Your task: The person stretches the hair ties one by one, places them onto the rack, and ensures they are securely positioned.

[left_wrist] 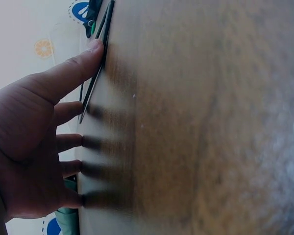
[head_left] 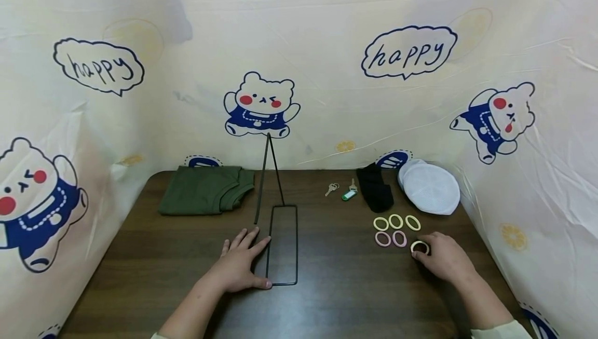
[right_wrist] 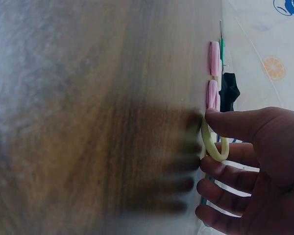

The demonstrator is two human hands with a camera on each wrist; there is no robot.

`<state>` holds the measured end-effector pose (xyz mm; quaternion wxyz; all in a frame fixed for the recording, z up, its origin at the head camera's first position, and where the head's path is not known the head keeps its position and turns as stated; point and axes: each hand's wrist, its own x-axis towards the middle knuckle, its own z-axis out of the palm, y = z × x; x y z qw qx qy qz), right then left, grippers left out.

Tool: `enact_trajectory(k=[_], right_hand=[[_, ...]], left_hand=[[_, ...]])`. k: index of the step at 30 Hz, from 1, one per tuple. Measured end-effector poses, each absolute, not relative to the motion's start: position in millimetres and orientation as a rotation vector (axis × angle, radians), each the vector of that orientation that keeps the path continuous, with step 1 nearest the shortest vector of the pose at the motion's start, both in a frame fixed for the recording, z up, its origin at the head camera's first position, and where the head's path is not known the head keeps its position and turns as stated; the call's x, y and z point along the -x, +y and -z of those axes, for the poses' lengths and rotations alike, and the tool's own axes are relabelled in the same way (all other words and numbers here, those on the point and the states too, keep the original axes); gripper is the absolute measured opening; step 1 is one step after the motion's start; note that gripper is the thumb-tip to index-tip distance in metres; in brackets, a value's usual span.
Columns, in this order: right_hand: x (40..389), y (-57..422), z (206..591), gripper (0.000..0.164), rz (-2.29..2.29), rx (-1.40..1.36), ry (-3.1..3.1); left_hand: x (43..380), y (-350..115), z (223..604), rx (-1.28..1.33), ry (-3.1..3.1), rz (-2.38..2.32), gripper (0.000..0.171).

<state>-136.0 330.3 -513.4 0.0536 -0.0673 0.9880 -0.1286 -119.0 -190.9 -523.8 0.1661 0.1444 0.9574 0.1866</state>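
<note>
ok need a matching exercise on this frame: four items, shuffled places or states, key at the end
1. folded green cloth
2. black wire stand
3. white hat
4. ring nearest the person

A. pinched by the right hand
B. far right, beside the black cloth
C. far left of the table
D. touched by the left hand

Pairs: 1-C, 2-D, 3-B, 4-A

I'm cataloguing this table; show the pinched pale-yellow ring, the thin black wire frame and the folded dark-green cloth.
Pinched pale-yellow ring (right_wrist: 216, 156), right wrist view: lower curve.
Thin black wire frame (head_left: 297, 245), head view: rectangle's right side.
Folded dark-green cloth (head_left: 196, 192), head view: middle of top.
</note>
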Motion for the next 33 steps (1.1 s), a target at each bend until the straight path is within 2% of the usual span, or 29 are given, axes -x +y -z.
enact_trajectory(k=[11, 22, 33], right_hand=[[135.0, 328.7, 511.0, 0.057, 0.38, 0.186, 2.983], [131.0, 324.5, 514.2, 0.038, 0.395, 0.226, 3.022], [129.7, 319.2, 512.4, 0.033, 0.499, 0.284, 3.114]], left_hand=[[121.6, -190.4, 521.7, -0.407, 2.723, -0.553, 0.11], [119.2, -191.7, 523.7, -0.402, 2.714, -0.553, 0.109], [118.7, -191.1, 522.9, -0.402, 2.716, -0.558, 0.109]])
